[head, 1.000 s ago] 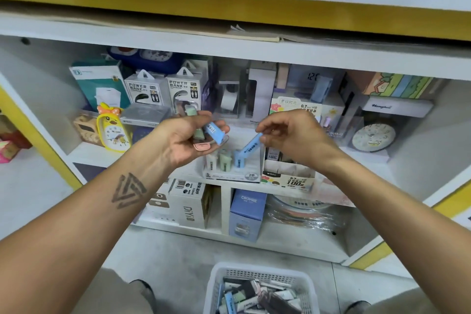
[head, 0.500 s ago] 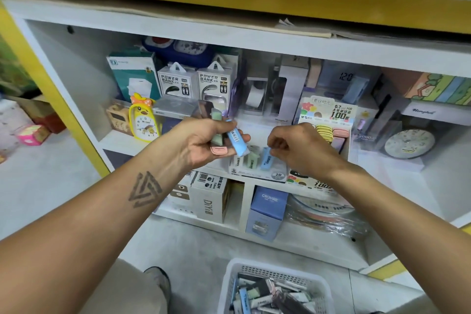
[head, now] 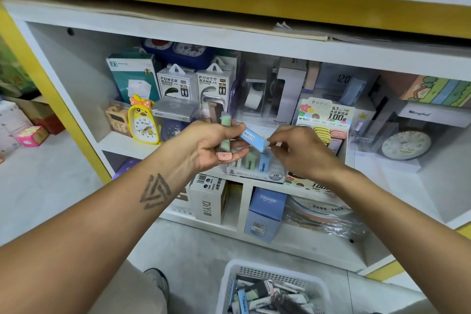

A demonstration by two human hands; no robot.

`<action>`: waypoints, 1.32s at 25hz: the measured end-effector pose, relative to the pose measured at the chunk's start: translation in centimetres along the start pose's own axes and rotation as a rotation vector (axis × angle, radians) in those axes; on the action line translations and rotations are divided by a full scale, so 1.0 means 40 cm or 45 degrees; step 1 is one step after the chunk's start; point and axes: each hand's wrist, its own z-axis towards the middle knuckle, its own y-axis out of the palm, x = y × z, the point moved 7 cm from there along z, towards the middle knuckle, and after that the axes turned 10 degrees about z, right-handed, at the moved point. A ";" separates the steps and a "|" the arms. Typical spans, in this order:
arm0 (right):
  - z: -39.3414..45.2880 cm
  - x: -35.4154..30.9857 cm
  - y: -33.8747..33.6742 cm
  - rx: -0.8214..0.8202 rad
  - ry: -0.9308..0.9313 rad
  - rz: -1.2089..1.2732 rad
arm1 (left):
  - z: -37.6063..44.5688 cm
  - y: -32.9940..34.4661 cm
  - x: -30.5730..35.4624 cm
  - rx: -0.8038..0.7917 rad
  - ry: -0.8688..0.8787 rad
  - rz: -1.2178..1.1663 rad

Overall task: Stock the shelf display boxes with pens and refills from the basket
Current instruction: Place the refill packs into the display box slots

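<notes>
While left hand grips refills, right hand pinches blue refill end.

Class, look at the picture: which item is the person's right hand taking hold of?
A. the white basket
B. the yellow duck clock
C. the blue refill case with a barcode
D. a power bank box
C: the right hand pinches the end of the blue refill case, which the left hand also holds.
</notes>
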 end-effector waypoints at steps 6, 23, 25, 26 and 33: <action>-0.022 -0.004 0.012 -0.113 0.379 1.283 | 0.005 0.019 0.003 0.032 0.092 0.045; 0.003 -0.036 -0.120 0.449 -0.250 0.323 | -0.009 0.014 0.005 0.075 0.007 0.046; 0.019 -0.006 -0.095 0.402 -0.196 0.019 | -0.015 0.011 0.008 0.021 -0.013 0.058; 0.027 0.008 -0.069 0.311 -0.176 -0.097 | -0.019 0.012 0.008 -0.022 -0.027 0.054; 0.048 0.027 0.015 0.002 -0.113 -0.070 | -0.025 -0.018 0.008 -0.071 -0.046 0.004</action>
